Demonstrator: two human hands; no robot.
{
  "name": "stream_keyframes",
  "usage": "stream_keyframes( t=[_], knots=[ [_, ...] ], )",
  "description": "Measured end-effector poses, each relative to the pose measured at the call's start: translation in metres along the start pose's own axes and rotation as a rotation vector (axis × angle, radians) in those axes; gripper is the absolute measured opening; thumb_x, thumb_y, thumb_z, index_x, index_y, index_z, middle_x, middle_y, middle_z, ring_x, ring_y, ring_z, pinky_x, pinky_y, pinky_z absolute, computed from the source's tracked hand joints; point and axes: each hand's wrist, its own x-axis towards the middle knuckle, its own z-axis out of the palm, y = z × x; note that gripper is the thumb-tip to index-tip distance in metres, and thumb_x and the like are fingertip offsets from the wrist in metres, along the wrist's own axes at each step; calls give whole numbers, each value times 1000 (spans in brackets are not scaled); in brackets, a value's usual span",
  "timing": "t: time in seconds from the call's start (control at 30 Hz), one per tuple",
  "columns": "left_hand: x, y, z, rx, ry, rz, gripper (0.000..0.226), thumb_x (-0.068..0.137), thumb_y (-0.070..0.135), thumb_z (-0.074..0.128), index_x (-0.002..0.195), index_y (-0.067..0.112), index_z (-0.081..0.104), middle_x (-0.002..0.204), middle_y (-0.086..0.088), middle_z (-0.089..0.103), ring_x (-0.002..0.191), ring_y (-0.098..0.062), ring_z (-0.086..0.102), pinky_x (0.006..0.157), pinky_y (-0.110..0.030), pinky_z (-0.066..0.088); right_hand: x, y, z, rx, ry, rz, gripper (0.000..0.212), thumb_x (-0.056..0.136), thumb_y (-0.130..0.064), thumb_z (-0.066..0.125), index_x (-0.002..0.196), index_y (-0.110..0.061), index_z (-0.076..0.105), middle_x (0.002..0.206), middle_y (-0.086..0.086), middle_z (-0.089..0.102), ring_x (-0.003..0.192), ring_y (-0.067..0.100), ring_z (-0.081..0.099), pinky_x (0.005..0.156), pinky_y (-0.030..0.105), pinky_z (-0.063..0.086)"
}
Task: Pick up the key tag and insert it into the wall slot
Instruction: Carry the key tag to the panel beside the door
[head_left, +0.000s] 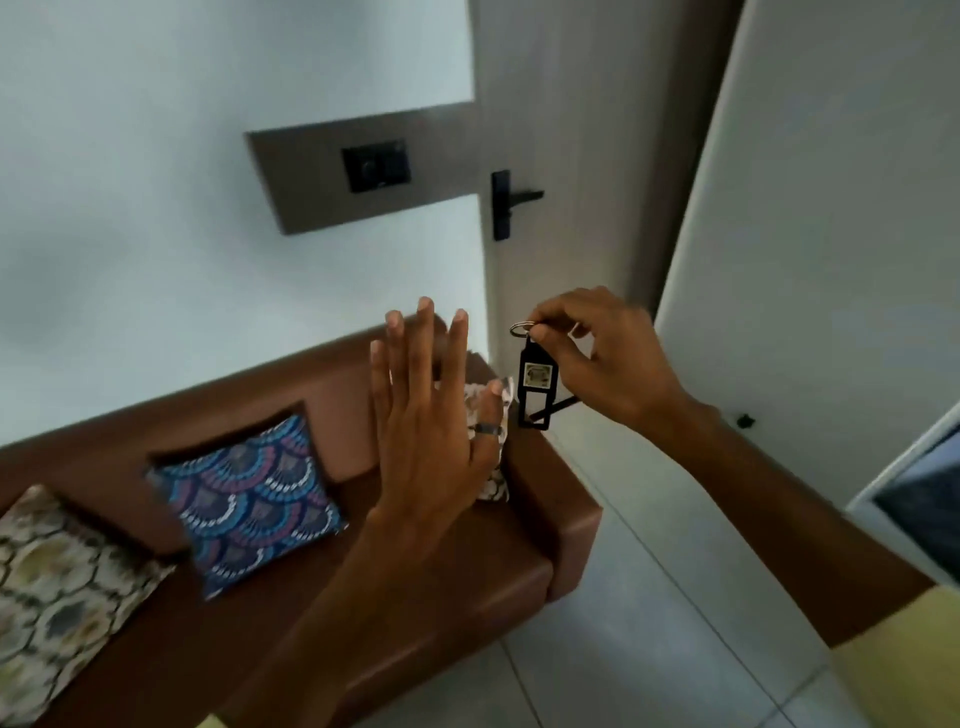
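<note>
Black key tag (535, 387), label unreadable, dangles pinched in right hand (602, 353); left hand (431, 415) splayed, holding nothing.

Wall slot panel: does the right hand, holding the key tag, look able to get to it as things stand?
Probably yes: nothing lies between the right hand, pinching the key tag by its ring, and the wall slot panel; the left hand is lower.

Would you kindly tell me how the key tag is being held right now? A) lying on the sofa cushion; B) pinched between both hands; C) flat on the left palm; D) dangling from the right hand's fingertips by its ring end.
D: the key tag hangs below the right hand, whose fingertips pinch it at the ring, while the left hand is spread open and empty beside it.
</note>
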Motion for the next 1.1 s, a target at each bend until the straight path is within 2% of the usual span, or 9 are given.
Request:
stream_keyframes(
  t=[0.1,0.3,0.43,0.57,0.67,0.8,0.87,1.0,1.1],
  knots=[
    [-35,9,-37,-7,-61,31,71,110,55,32,171,20,19,181,-10,3,167,-29,-10,137,-48,-6,-39,-23,-15,27,10,37,7,96,-16,70,102,-17,74,90,-15,65,84,5,58,76,9,43],
    [-62,52,-149,16,-145,182,72,111,57,26,170,17,21,180,-15,6,167,-34,-8,137,-54,-2,-116,-95,-92,60,115,92,8,96,-16,70,103,-14,74,92,-14,64,86,8,60,77,12,45],
    [-95,97,-239,48,-102,238,72,111,56,28,170,16,21,180,-15,6,167,-34,-6,137,-54,-1,-184,-162,-158,69,173,62,10,95,-17,72,104,-13,75,95,-2,73,89,14,63,81,25,51],
    [-136,171,-308,36,28,372,71,111,56,24,170,17,22,180,-14,9,168,-32,-4,136,-57,2,-280,-206,-236,50,327,9,10,94,-15,73,103,-12,76,94,2,75,88,14,63,81,29,52],
    [-167,245,-337,10,132,497,72,112,57,19,171,16,20,180,-13,9,168,-30,-5,136,-56,0,-364,-213,-294,17,520,-17,10,93,-14,75,102,-11,78,94,1,78,87,15,65,81,33,56],
    [-233,350,-350,-2,194,727,74,111,58,20,171,14,18,180,-12,7,168,-31,-7,136,-55,-3,-495,-193,-345,-49,782,-39,10,91,-14,77,100,-10,79,93,3,80,88,22,69,81,45,60],
    [-269,409,-350,-14,227,891,74,111,58,20,171,14,19,180,-12,7,168,-31,-6,136,-54,-3,-572,-175,-367,-94,925,-15,10,90,-15,78,99,-12,80,92,2,80,89,19,68,81,45,61],
    [-310,504,-350,-32,315,1048,73,111,55,26,170,12,21,180,-14,11,168,-32,-3,136,-57,2,-674,-147,-405,-175,1117,6,10,89,-16,80,99,-15,80,91,-2,80,90,14,66,81,39,60],
    [-338,566,-345,-65,368,1132,73,109,50,37,169,9,25,179,-17,13,167,-35,0,135,-61,5,-730,-124,-434,-217,1197,12,10,88,-15,81,97,-16,81,90,-3,80,89,15,66,78,39,60]
  ],
)
